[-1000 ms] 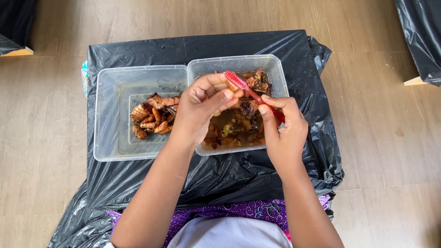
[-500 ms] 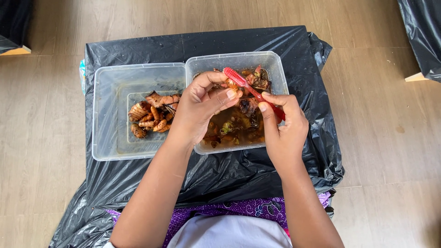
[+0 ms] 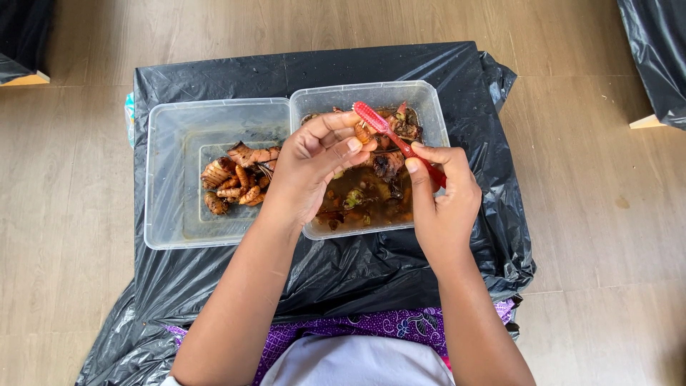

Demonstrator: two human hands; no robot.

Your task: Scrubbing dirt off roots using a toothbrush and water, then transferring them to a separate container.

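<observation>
Hardly shifted: red toothbrush (image 3: 389,136) over right clear tub (image 3: 429,107).

My one head camera looks steeply down, close over my lap, with the black-covered table (image 3: 457,78) filling mid-frame

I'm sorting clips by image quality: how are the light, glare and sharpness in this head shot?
Head view: soft, even daylight with faint shadows; mild sheen on the black plastic sheet and the clear tub rims; left hand, right hand and red toothbrush are sharp, with no motion blur; slight wide-angle bending of the floorboards at the edges.
</observation>
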